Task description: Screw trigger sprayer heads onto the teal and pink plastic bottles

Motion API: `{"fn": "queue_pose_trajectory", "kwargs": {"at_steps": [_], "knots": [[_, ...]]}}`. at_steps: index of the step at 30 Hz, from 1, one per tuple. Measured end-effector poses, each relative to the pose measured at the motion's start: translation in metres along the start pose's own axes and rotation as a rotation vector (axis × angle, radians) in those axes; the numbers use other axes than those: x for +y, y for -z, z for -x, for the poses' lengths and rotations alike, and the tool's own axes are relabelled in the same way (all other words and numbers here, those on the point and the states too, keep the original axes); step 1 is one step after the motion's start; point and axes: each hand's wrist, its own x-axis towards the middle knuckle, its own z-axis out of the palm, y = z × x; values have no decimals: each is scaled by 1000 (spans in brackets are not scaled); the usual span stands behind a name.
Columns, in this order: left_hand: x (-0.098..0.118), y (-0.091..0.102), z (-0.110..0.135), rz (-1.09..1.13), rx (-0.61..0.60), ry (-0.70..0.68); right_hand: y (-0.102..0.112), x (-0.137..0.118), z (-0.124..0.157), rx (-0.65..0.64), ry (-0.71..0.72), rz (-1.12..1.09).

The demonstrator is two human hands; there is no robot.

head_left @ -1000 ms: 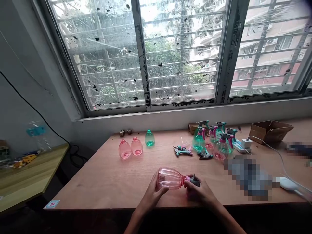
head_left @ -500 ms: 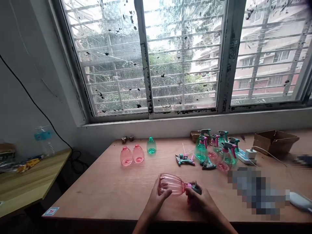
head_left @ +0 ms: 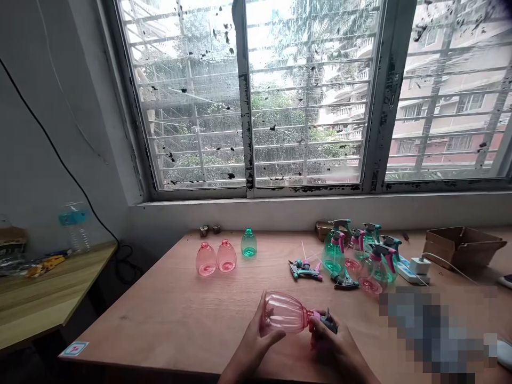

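A clear pink spray bottle (head_left: 285,312) lies sideways between my hands above the table, its base to the left. My left hand (head_left: 258,336) is wrapped round the base end, thumb along the near side. At the neck, my right hand (head_left: 334,338) grips the spray head (head_left: 327,321), which is dark grey with a pink collar; some of its fingers are hidden. Beyond them lie loose spray heads (head_left: 305,270) with thin tubes, and another dark one (head_left: 344,280). Two pink bottles (head_left: 216,260) and a green bottle (head_left: 248,244) stand headless at the back left.
Several green and pink bottles with spray heads (head_left: 360,256) stand at the back right. Near them are a white power strip with a plug (head_left: 418,268) and an open cardboard box (head_left: 464,248). A blurred patch (head_left: 436,330) covers the right side. The wooden table (head_left: 160,320) ends before me.
The view has shifted slightly, so the scene sits a little differently. Both hands keep their grip on the pink bottle and its spray head; the right fingers have shifted slightly around the collar.
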Motion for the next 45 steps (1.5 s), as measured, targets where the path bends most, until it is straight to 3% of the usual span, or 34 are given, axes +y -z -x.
{"fn": "queue_pose_trajectory", "kwargs": {"at_steps": [6, 12, 16, 22, 28, 45], "knots": [[-7, 7, -1, 37, -35, 25, -2, -2, 1, 0, 15, 45], [0, 3, -2, -62, -21, 33, -2, -3, 1, 1, 24, 32], [2, 2, 3, -37, -80, -12, 0, -3, 0, -1, 19, -8], [-6, 5, -1, -21, -18, 53, -5, -2, 4, 8, -40, 35], [-6, 4, -2, -27, -58, -12, -2, -5, 2, 10, 32, 26], [-4, -1, -3, 48, 1, 4, -1, -1, 3, -18, -7, 132]]}}
